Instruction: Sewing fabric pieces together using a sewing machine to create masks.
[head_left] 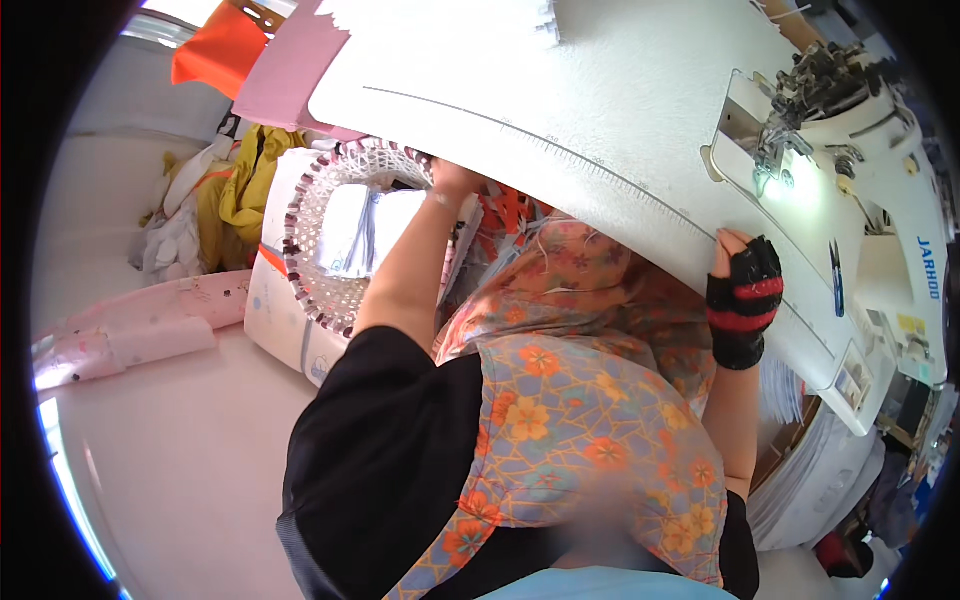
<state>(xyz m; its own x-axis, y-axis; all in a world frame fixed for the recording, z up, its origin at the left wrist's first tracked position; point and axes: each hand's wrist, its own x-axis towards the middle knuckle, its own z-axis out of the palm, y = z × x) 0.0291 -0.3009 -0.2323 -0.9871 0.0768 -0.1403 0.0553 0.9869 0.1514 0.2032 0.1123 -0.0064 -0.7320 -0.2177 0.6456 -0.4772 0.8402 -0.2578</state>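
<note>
My left hand (457, 181) reaches forward to the right rim of a round white mesh basket (300, 268), whose edge is wrapped in dark and pink bands. Its fingers are hidden at the table edge, so what they touch does not show. Inside the basket lies a stack of white pieces (343, 228) with a blue-grey strip. My right hand (743, 300), in a black and red fingerless glove, rests at the near edge of the white sewing table (620, 110). Its bare fingers are curled in, and nothing shows in them.
A sewing machine (850, 120) with its lamp lit stands at the right. Dark thread snips (837, 278) lie before it. Pink cloth (285, 75) and orange cloth (218, 50) hang at the far left. Yellow cloth (255, 180) is heaped beyond the basket. A floral apron (600, 420) covers my lap.
</note>
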